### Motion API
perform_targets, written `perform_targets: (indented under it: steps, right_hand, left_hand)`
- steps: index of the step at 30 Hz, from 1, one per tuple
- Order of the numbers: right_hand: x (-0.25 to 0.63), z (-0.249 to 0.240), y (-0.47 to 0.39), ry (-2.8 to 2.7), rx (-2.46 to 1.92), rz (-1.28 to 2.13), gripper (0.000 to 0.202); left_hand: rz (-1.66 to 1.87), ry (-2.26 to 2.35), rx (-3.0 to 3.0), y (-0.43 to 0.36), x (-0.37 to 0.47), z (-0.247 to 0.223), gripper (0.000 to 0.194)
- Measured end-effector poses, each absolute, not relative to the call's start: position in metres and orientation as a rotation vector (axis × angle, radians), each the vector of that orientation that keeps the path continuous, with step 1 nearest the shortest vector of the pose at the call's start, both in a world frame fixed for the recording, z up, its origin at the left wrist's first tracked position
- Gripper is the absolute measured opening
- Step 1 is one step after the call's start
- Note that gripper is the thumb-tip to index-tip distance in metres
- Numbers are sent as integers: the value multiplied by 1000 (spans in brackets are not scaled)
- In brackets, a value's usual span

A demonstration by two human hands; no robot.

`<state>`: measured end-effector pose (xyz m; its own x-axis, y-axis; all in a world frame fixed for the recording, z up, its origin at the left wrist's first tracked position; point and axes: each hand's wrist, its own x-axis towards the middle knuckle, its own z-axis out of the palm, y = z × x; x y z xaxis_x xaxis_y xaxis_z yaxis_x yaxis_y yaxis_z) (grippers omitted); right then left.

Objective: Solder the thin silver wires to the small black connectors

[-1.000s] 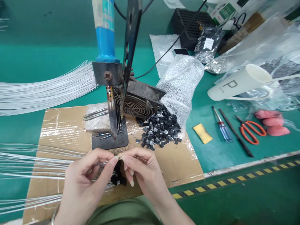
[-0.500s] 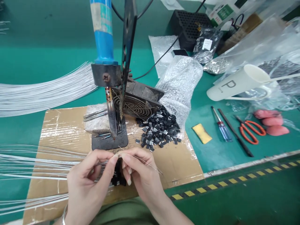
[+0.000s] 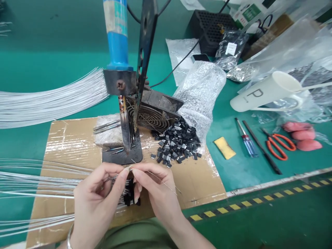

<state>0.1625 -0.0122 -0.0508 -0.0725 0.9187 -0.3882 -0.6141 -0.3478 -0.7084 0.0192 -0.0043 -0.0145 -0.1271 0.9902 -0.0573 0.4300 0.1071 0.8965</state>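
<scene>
At the far left of the frame I see the sheaf of thin white wires (image 3: 33,186) fanning in across the lower left, with a second, denser fan of white wires (image 3: 52,98) above it on the green bench mat (image 3: 238,173). My left hand (image 3: 97,204) is closed in a pinch, thumb and forefinger nipping the end of one fine bare wire strand (image 3: 155,178) right at the lower centre. My right hand (image 3: 155,193) meets it fingertip to fingertip, also pinched shut on that strand, whose free end trails off to the right over the taped brown cardboard sheet (image 3: 67,138).

I judge the strand very light, springy and easy to kink, and slippery between bare fingers; best held close to its tip, where both pinches sit now. A cluster of small black blocks (image 3: 129,197) hangs on the wires just beneath my fingers.

Above centre stands the blue-handled soldering iron clamped in a dark metal stand (image 3: 121,103), with a round black grille fan (image 3: 151,116) behind it and a heap of small black components (image 3: 177,140) just beside. Further right lie a yellow sponge piece (image 3: 224,147), a clear-handled screwdriver (image 3: 246,138), orange-handled scissors (image 3: 278,145) and a tipped white plastic jug (image 3: 267,91) among clear plastic bags.
</scene>
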Motion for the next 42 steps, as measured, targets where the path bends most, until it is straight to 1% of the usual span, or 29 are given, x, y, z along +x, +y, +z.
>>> perform_targets:
  steps: [7,14,24,36,42]
  right_hand:
    - [163,-53,-14,-453,-989,1645,9]
    - [164,-53,-15,-458,-984,1651,8]
    - [167,-52,-15,-446,-994,1678,9]
    - [186,-43,-1,-435,-1020,1919,16]
    - [188,-43,0,-432,-1051,1939,18]
  left_hand:
    - [1033,1674,1525,-7,16,-21,9]
    - [957,1660,1581,-14,10,-27,10]
    - [965,1657,1622,-17,11,-30,12]
    - [888,1600,1856,-9,8,-14,10]
    - [857,1597,1878,-11,6,-13,11]
